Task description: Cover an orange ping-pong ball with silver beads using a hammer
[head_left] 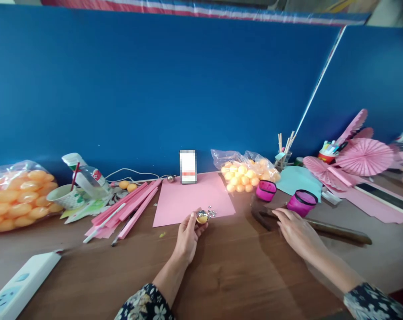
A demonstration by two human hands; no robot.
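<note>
A small round metallic and gold piece [202, 217] is held between the thumb and fingers of my left hand [189, 235], at the front edge of a pink sheet [193, 195]. Small shiny beads [212, 212] lie just right of it. My right hand [295, 229] rests over the handle of a hammer [338, 232] near its dark head, thumb and fingers close together around the wood. Behind that hand stand two magenta pouches with black rims, one [266, 190] further left and the other [302, 203] beside the handle.
Bags of orange balls lie at left [21, 195] and centre right [243, 175]. Pink strips [131, 206], a tilted bottle [91, 178] and a power strip [23, 282] are on the left. A phone [188, 167] stands at the blue wall; pink paper fans [364, 155] are at right.
</note>
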